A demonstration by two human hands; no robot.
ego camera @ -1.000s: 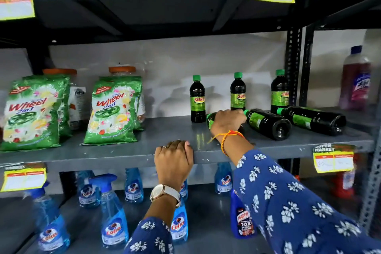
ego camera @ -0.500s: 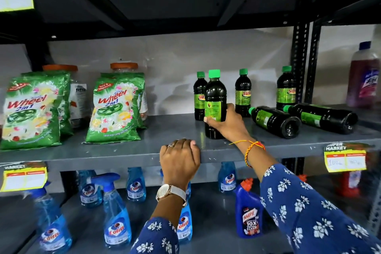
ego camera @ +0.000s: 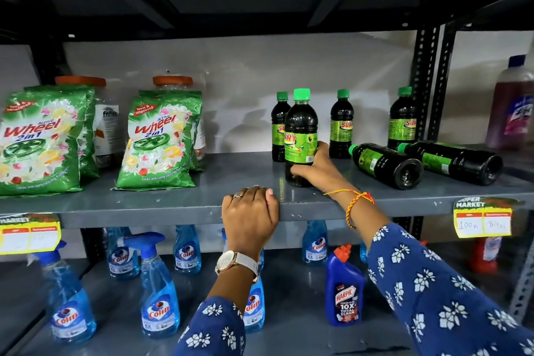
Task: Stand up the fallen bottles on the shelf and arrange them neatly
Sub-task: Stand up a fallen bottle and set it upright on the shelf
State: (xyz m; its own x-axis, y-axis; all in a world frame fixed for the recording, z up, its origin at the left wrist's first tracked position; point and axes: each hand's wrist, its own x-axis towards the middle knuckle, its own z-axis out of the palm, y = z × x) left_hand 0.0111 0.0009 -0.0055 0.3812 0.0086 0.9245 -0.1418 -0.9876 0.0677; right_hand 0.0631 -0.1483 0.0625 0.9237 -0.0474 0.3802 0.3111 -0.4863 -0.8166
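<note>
A dark bottle (ego camera: 300,136) that lay on its side a second ago now stands upright, the right hand (ego camera: 316,166) wrapped around its lower body. Left hand (ego camera: 250,212) clenches the shelf (ego camera: 173,205) edge. Beyond the right fingers (ego camera: 297,172), two fallen bottles (ego camera: 387,163) await.

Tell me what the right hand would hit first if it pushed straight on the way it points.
The right hand points up-left, wrapped around an upright bottle. Pushed on together, they would probably meet the back bottle first; depth between them is unclear.
</note>
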